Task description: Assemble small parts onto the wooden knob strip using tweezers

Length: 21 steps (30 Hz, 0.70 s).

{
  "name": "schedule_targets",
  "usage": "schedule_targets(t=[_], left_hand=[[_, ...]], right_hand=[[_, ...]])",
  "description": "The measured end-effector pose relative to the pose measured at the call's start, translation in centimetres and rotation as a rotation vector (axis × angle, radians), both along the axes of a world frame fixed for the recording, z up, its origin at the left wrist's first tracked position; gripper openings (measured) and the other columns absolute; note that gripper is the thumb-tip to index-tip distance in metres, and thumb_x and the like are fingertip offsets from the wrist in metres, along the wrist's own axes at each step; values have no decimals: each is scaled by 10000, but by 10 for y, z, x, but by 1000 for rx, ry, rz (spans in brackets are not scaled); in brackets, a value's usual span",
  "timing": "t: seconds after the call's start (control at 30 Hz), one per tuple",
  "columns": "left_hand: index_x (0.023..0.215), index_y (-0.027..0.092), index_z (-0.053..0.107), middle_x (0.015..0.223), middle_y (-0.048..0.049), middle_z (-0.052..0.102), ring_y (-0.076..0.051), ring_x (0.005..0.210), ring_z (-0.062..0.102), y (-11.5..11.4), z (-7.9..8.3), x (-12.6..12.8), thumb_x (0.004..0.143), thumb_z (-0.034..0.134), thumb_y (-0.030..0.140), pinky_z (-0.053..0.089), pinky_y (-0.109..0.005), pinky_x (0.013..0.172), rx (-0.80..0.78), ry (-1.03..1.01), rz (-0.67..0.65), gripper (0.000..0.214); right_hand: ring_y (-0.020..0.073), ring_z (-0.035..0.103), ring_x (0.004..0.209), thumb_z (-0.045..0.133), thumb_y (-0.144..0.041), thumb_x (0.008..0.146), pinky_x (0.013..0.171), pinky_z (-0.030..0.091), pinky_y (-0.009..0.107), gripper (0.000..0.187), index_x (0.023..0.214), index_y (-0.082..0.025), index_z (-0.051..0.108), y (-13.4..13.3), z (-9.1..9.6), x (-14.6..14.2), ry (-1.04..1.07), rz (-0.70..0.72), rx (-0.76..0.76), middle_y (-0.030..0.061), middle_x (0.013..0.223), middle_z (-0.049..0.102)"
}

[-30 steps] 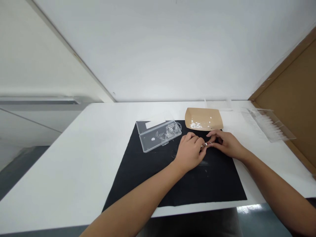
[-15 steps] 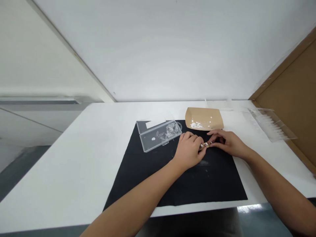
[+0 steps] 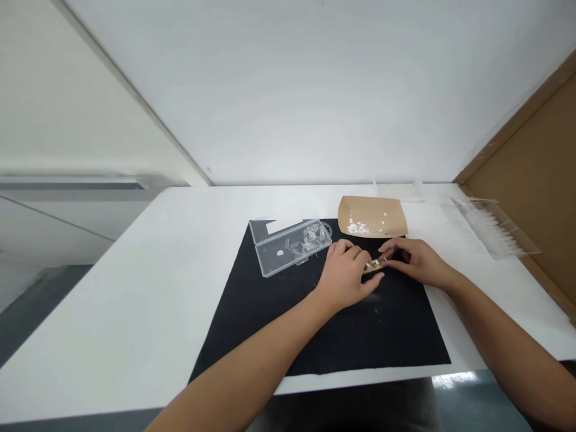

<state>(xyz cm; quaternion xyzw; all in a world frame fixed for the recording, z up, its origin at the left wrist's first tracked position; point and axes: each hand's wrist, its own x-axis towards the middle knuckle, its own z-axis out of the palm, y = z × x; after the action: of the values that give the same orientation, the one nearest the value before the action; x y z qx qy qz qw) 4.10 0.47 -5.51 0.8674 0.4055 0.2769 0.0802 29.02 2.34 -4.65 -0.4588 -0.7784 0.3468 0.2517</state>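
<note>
My left hand (image 3: 345, 275) and my right hand (image 3: 413, 260) meet over the far right part of a black cloth mat (image 3: 279, 324). Between their fingertips lies a small tan stick (image 3: 373, 265) with tiny white pieces on it. The left fingers are curled and pinch the stick's left end. My right fingers are bent and press at its right end. An open clear plastic box (image 3: 290, 245) with several clear nail tips lies just left of my left hand.
A brown paper tray (image 3: 371, 217) with white scraps sits behind my hands. A clear plastic rack (image 3: 495, 227) lies at the right on the white table (image 3: 148, 282), beside a brown board (image 3: 531, 174). The table's front edge runs near me.
Both hands have stayed in place; the fingers shifted slightly around the small stick, which now lies a bit flatter between them.
</note>
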Motion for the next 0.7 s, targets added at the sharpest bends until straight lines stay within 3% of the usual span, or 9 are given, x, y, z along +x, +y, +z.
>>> schedule_targets(t=[0.23,0.37,0.47,0.6,0.7], left_hand=[[939,187,693,916,-87,724,-317,1066,569,2,5,-2,935,695,567,441,-465,886,18,12,-6,380],[942,187,693,902,-95,706,-316,1054,563,4,8,-5,937,664,622,428,-471,907,72,18,-20,436],[956,180,691,908,-100,690,-318,1049,556,6,13,-8,947,632,633,416,-471,910,117,43,-34,457],[976,172,673,936,-104,674,-307,1033,553,14,24,-20,995,581,567,399,-448,884,164,171,-162,406],[966,175,669,922,-92,675,-306,1042,548,24,32,-36,1007,585,515,353,-493,964,220,274,-275,353]], right_hand=[[232,739,1018,742,-471,925,868,600,371,384,1254,-276,708,-2,3,-1,-56,65,101,67,1187,781],[234,731,1023,794,-492,884,910,591,389,595,1409,-290,600,-1,2,0,-55,90,72,55,1160,781],[234,732,1018,773,-494,904,929,583,400,565,1404,-300,596,-1,0,-1,-54,76,56,44,1128,786],[232,740,1008,778,-497,897,930,585,397,487,1325,-299,655,0,-1,-3,-57,51,52,32,1095,796],[227,740,1000,799,-499,879,933,584,397,482,1294,-292,667,0,0,-3,-54,51,41,26,1087,799]])
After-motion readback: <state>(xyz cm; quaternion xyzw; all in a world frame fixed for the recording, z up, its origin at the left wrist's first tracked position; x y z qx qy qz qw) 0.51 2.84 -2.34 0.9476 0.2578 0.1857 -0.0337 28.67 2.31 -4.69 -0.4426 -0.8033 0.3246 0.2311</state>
